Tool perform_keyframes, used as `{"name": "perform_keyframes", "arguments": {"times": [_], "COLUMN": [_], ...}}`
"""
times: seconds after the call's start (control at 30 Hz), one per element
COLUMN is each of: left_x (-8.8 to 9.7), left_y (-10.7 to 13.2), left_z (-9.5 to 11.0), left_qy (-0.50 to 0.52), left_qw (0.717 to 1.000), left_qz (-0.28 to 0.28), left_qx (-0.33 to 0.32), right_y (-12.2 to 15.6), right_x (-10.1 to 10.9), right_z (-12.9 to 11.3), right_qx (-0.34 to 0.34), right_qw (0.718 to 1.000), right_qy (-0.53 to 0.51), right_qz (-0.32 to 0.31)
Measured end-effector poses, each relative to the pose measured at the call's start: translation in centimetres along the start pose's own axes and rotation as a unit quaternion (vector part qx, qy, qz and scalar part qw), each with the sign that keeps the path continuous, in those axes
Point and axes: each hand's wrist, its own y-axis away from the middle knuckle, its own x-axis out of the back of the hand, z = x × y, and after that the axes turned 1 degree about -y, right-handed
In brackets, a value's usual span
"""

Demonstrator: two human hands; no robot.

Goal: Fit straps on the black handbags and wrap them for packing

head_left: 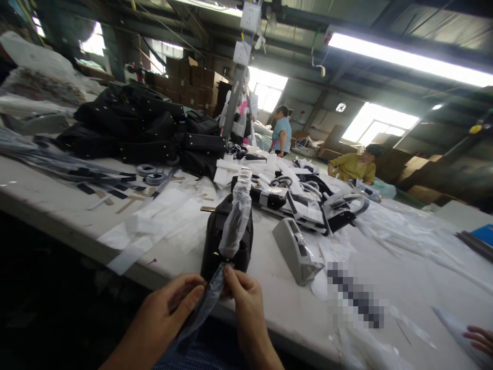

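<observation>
A small black handbag (227, 241) stands upright near the front edge of the white table (292, 313). Its handle is wrapped in clear plastic film (236, 216). The film's loose end (204, 308) hangs down toward me. My left hand (165, 316) and my right hand (246, 303) both pinch this loose strip just in front of the bag's base, fingers closed on it.
A pile of black bags (131, 128) lies at the back left, more wrapped bags (304, 200) in the middle. A grey tape dispenser (295, 249) lies right of the bag. Another person's fingers (479, 339) show at bottom right; two people work farther back.
</observation>
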Motion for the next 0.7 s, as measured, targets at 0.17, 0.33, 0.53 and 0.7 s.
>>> {"name": "perform_keyframes", "arguments": {"times": [0.17,0.33,0.53,0.7], "left_x": [-2.8,-2.9,-3.9,-5.0], "left_y": [-0.8,0.1,-2.4,-2.7], "left_z": [-1.4,-2.9,-0.2,-0.3], "left_qy": [0.145,0.164,0.22,0.193], "left_qw": [0.978,0.982,0.971,0.978], "left_qz": [-0.118,-0.058,-0.025,-0.008], "left_qx": [0.095,0.076,0.088,0.074], "right_y": [0.2,0.2,-0.1,0.4], "right_x": [-0.2,-0.2,0.1,1.1], "right_z": [0.3,0.4,1.0,1.2], "right_qx": [0.001,0.007,0.044,0.072], "right_qw": [1.0,1.0,0.998,0.993], "right_qy": [0.006,-0.012,0.031,0.086], "right_qz": [0.012,0.022,0.029,0.03]}}
